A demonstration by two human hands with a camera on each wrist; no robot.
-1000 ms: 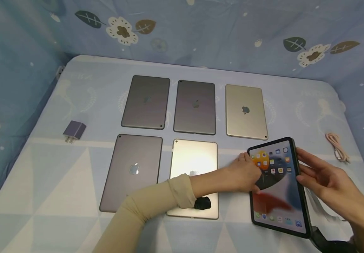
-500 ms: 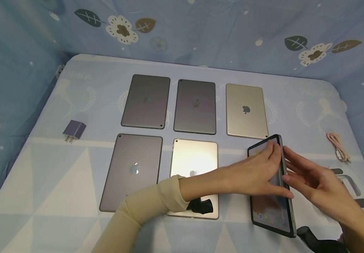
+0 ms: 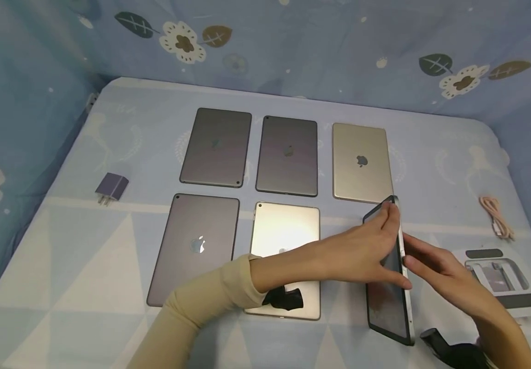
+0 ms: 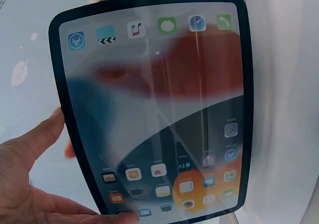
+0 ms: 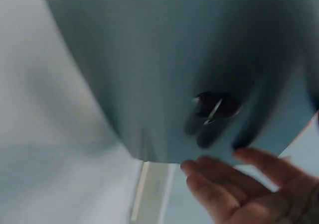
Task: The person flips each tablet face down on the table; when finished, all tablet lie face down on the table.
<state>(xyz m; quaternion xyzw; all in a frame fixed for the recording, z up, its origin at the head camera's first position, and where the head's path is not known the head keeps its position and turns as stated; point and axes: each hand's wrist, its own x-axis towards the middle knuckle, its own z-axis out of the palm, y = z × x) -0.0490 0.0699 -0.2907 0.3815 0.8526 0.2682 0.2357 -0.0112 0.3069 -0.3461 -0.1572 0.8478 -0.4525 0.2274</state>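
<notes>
A tablet (image 3: 387, 307) with a black-framed screen stands tilted nearly on its long edge at the right of the table. My left hand (image 3: 362, 251) reaches across its screen and holds the raised edge; in the left wrist view the thumb and fingers of the left hand (image 4: 35, 179) lie along the frame near one corner. On the back side, my right hand (image 3: 449, 282) touches the raised edge with thumb and fingertips. The right wrist view shows its extended fingers at the tablet's grey back (image 5: 149, 84), which carries a dark logo.
Several tablets lie face down, including a gold tablet (image 3: 362, 161) and a grey tablet (image 3: 193, 246). A purple plug adapter (image 3: 112, 186) sits left. A coiled pink cable (image 3: 495, 215) and a flat white stand-like piece with grey pads (image 3: 518, 301) are at right.
The tablet has been tipped from a shallow tilt to nearly upright, its right edge swinging up and left. My left hand has moved right to that edge. The white piece behind is uncovered.
</notes>
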